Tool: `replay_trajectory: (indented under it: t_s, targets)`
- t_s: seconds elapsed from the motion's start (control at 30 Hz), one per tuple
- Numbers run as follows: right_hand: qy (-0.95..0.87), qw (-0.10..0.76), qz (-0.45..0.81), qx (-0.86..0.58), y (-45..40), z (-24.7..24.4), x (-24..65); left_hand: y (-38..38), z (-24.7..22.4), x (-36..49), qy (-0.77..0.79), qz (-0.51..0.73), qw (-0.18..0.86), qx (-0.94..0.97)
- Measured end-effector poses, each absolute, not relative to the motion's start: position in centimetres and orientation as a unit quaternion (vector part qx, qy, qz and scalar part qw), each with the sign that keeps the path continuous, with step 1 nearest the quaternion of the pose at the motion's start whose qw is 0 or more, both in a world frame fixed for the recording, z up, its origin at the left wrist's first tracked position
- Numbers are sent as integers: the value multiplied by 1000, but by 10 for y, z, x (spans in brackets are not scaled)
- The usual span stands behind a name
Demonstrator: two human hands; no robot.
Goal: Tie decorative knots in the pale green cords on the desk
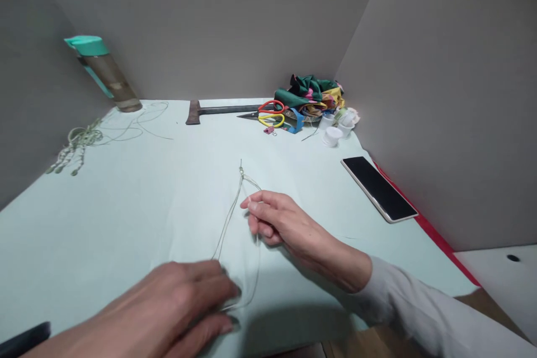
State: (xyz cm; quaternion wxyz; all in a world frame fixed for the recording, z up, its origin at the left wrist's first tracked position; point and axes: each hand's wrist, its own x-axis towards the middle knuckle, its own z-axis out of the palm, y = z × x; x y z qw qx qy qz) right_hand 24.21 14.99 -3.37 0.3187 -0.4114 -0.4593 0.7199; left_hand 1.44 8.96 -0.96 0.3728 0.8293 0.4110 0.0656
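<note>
Nearest to me was my left hand [184, 302], low over the pale green table cover [126, 224], with its fingers bent and the thumb a little apart. Two strands of the thin cords [229, 215] ran down to its fingers, and a pale strand [257, 268] curved back to it from the other side. Whether these fingers gripped the strands or only lay on them, I cannot tell. At the lower left edge there was a dark object [27, 338], cut by the view.

A bit farther, my right hand [248, 204] pinched the pale strand between thumb and forefinger, and its other fingers were curled. Just beyond my fingertips, the cords met in a small knot [241, 171], near the middle of the table, and a short thin end stood out above it.

To the right lay a phone [380, 189] with dark screen, near a red strip [436, 236] along the edge. Farther left was a bundle of green knotted cord [84, 137] with loose threads.

At the back stood a bottle [111, 78] with a turquoise lid. Then came a hammer-like tool [230, 109], scissors [248, 116] with red and yellow handles, a pink clip [269, 130], small white containers [332, 136] and colourful fabric [314, 92].
</note>
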Motion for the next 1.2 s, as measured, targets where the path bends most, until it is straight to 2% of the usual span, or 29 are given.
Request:
replay_trajectory:
  t_s: [0.1,0.23,0.47,0.87,1.07,1.2]
  targets:
    - [-469,317,706,-426,157,-30,255,133,-4,6,482,83,285,824]
    - [-469,301,718,-417,171,-29,258,194,-11,13,569,96,219,787]
    - [-458,277,754,-381,191,-35,256,217,-43,46,582,100,209,779]
    - [-468,312,705,-433,206,-35,262,209,-35,42,587,163,321,725]
    - [-412,342,773,-340,202,-37,255,212,-31,39,588,191,435,655]
    - [-387,320,799,-330,199,-35,252,211,-26,46,553,194,568,578]
